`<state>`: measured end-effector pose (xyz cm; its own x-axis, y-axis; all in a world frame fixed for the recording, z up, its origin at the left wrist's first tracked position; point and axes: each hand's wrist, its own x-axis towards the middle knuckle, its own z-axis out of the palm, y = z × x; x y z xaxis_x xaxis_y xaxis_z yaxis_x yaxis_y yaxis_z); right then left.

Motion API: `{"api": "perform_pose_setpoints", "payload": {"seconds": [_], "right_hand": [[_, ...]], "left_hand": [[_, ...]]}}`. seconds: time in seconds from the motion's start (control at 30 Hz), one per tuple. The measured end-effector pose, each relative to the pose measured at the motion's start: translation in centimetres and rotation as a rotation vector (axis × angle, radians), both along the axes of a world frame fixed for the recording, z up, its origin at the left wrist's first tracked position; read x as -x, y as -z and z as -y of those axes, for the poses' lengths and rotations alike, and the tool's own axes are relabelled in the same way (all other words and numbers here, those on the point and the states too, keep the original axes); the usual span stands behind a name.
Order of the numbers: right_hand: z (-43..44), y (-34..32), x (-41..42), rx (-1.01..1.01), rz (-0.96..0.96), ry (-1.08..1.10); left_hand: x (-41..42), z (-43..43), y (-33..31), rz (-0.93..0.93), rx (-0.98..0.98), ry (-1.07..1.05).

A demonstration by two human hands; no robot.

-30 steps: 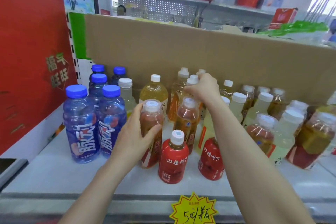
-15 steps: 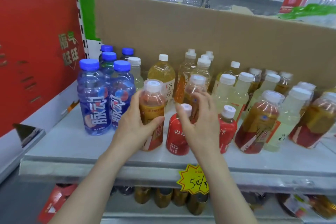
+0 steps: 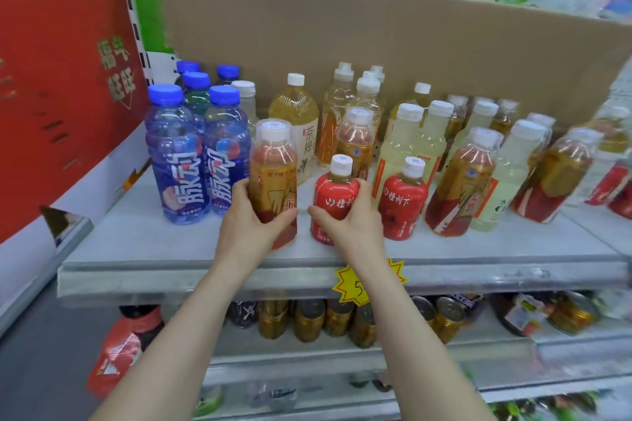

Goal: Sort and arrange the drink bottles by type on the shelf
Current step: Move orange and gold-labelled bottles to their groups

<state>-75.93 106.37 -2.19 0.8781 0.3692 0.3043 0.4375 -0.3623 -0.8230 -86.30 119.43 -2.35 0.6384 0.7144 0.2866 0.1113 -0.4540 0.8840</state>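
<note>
Lower shelf: round metal cans [image 3: 307,318] stand in a row under the top shelf, their gold sides shiny.
Price tag: a yellow paper starburst [image 3: 349,289] is stuck to the shelf lip and partly hidden by the right forearm.
Shelf: a flat, pale grey board [image 3: 171,249] with a matt surface and a folded front edge.
Left hand: the left hand [image 3: 251,225] has its fingers wrapped round the lower body of an amber tea bottle [image 3: 273,167] that stands near the front edge.
Right hand: the right hand [image 3: 354,220] has thumb and fingers curled round a small red bottle [image 3: 337,195], just right of the tea bottle.
Front row: a second small red bottle [image 3: 403,198] stands just beside the held one. Both are squat, with glossy red wrap and white caps.
Blue bottles: blue bottles [image 3: 178,154] of ribbed clear plastic stand close together at the left.
Middle: slim pale yellow bottles [image 3: 407,143] stand mixed among more amber tea bottles.
Back wall: a plain sheet of brown cardboard [image 3: 376,44] stands behind everything.
Progress: the blue group looks sorted and the two red bottles are paired. The amber and pale bottles remain interleaved, so I judge most of the sorting is left.
</note>
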Motion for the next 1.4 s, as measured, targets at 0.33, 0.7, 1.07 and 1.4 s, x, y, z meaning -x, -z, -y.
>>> {"api": "perform_pose_setpoints", "payload": {"seconds": [0.33, 0.7, 1.07, 1.4], "right_hand": [[8.7, -2.7, 2.8, -0.39, -0.104, 0.124], [23.1, -0.2, 0.8, -0.441, -0.217, 0.28], [42.4, 1.0, -7.7, -0.367, -0.209, 0.323], [49.8, 0.8, -16.7, -0.39, -0.188, 0.353]], "left_hand": [[2.9, 4.9, -1.8, 0.229, 0.31, 0.25], [-0.2, 18.4, 1.3, 0.106, 0.345, 0.453], [-9.8, 37.7, 2.9, 0.127, 0.392, 0.529], [-18.9, 45.2, 2.1, 0.098, 0.38, 0.553]]}}
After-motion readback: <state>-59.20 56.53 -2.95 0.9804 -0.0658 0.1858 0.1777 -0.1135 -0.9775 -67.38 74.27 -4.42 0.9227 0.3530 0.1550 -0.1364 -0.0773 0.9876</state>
